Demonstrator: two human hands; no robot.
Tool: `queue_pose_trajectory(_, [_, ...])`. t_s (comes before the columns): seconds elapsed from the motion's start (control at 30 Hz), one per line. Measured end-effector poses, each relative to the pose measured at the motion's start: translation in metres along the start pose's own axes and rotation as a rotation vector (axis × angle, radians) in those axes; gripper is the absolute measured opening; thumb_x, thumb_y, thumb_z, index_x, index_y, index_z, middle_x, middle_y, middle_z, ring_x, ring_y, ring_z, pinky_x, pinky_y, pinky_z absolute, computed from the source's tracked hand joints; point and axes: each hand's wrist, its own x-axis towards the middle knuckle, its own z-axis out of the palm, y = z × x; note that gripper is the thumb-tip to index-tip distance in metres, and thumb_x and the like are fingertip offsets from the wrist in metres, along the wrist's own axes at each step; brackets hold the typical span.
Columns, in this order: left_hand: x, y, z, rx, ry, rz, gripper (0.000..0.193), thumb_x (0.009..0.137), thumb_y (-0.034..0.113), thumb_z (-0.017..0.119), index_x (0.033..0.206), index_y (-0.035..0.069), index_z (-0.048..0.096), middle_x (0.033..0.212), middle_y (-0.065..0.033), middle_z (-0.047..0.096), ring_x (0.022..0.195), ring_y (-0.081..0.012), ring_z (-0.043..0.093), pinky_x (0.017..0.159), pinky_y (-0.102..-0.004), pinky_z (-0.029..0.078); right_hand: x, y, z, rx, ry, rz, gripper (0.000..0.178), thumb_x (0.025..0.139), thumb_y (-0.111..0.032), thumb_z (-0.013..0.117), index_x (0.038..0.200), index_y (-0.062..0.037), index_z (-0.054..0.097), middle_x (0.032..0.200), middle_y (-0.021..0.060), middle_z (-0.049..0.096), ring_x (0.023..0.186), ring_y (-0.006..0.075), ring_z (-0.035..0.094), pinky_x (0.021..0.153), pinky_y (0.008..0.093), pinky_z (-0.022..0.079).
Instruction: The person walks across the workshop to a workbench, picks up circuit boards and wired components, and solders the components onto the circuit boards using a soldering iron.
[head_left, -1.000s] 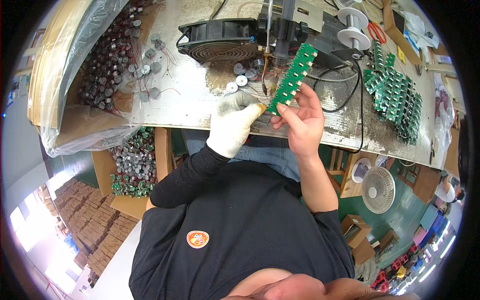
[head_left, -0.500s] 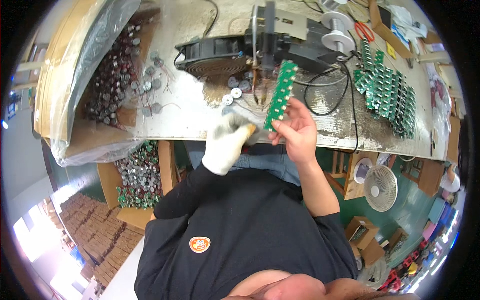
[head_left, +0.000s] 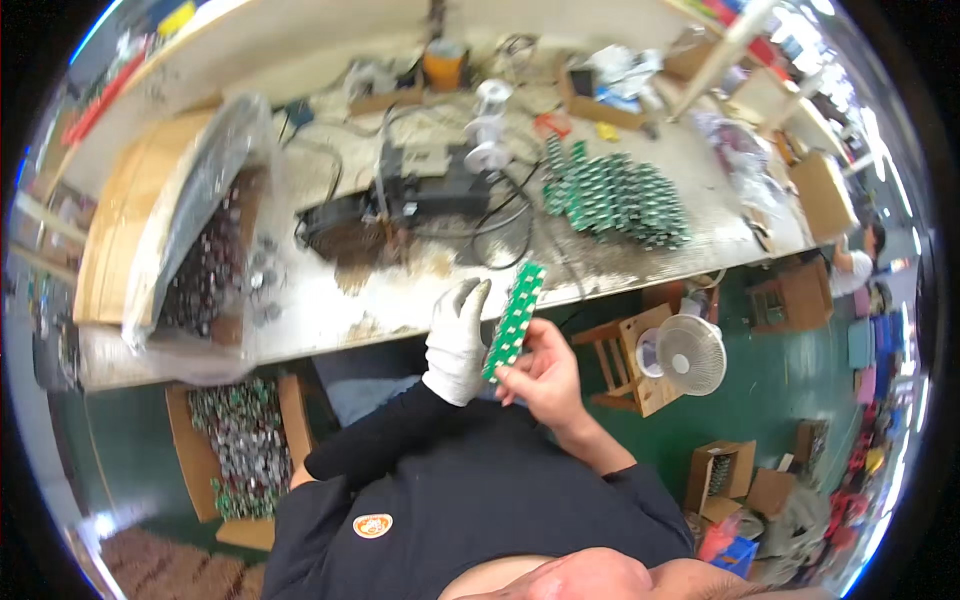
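My right hand (head_left: 545, 375) grips the lower end of a long green circuit board strip (head_left: 518, 315) between thumb and fingers. The strip is tilted, its top leaning right, with rows of small pale parts on its face. My left hand (head_left: 455, 345), in a white glove, stands just left of the strip with fingers pointing up and a gap between the tips. Nothing shows in it; whether it touches the strip's edge I cannot tell. Both hands are at the front edge of the workbench (head_left: 610, 275).
A black fan (head_left: 345, 235) and a soldering machine with a solder wire spool (head_left: 487, 155) stand on the bench. Stacked green boards (head_left: 625, 200) lie right of them. A plastic-lined carton (head_left: 140, 220) of small motors is at left; a carton (head_left: 295, 415) of parts sits below. A white fan (head_left: 690, 355) is at right.
The view has swung right, so the bench things sit further left. My left hand has turned, its fingers now pointing up beside the strip. My right hand still holds the strip, now nearer my body.
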Motion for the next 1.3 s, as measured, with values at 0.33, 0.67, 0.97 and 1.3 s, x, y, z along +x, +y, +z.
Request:
queue_pose_trajectory(0.33, [0.029,0.082,0.009,-0.762,-0.337,-0.164,0.013,0.089,0.005,0.060,0.099,-0.002,0.064,0.084,-0.0041,0.067,0.074,-0.0112,0.061,0.065,-0.0263,0.048,0.003,-0.050,-0.058,0.032,0.266,-0.768,0.015,0.094,-0.007,0.051,0.107,0.0001,0.054,0.101,0.0072,0.060,0.091,0.0127,0.057,0.078,0.0251,0.045])
queue_pose_trajectory(0.67, [0.054,0.067,0.035,-0.724,-0.190,-0.254,0.032,0.081,0.013,0.072,0.107,0.000,0.061,0.099,-0.0105,0.065,0.089,-0.0169,0.063,0.077,-0.0286,0.050,0.054,-0.027,-0.086,0.449,0.129,-0.409,0.008,0.092,-0.011,0.057,0.091,-0.0044,0.061,0.085,0.0034,0.063,0.075,0.0135,0.061,0.072,0.0295,0.052])
queue_pose_trajectory(0.97, [0.084,0.038,0.047,-1.157,-0.162,-0.960,0.009,0.080,0.006,0.069,0.088,0.004,0.068,0.080,-0.0011,0.067,0.062,-0.0101,0.059,0.052,-0.0241,0.043,0.119,-0.002,-0.108,0.577,0.059,-0.102,0.014,0.095,-0.018,0.054,0.087,-0.0070,0.056,0.079,0.0050,0.063,0.062,0.0147,0.059,0.054,0.0288,0.047])
queue_pose_trajectory(1.3, [0.089,0.010,0.083,-1.274,-0.003,-0.860,0.010,0.080,0.002,0.070,0.090,0.002,0.069,0.084,-0.0038,0.069,0.071,-0.0115,0.064,0.064,-0.0253,0.050,0.141,-0.019,-0.104,0.429,0.231,-0.061,0.012,0.093,-0.018,0.059,0.091,-0.0060,0.058,0.075,0.0037,0.062,0.059,0.0138,0.058,0.052,0.0264,0.046])
